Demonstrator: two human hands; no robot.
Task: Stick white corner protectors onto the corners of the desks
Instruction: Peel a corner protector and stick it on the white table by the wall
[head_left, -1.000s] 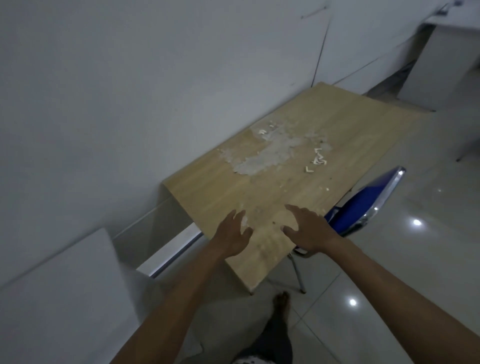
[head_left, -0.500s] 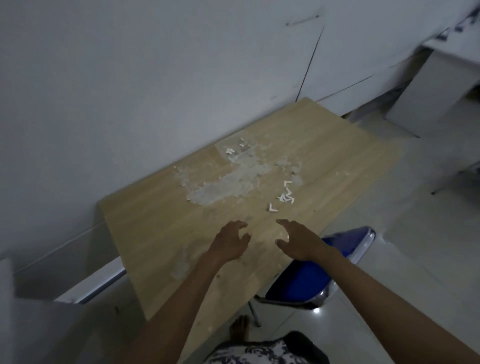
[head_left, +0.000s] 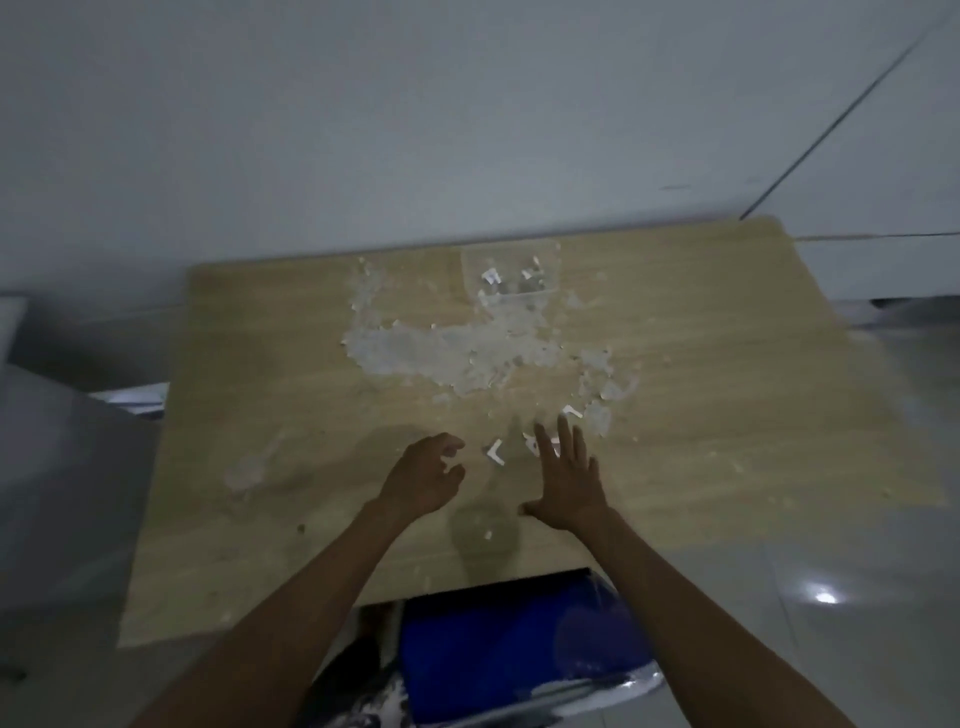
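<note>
Fingers of the right hand (head_left: 566, 478) lay spread flat on the table (head_left: 270, 364), partly covering small white corner protectors (head_left: 532, 443); the left hand (head_left: 423, 475) hovered loosely curled, pinching nothing. One protector (head_left: 495, 451) sat between both hands, apart from either grip. Flaky white residue (head_left: 441, 353) nearby could foul the adhesive or hide pieces.

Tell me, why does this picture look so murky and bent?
Head view: dim light; one glare spot on the floor; soft motion blur over the desk and both hands; the wide lens bows the desk's edges.
</note>
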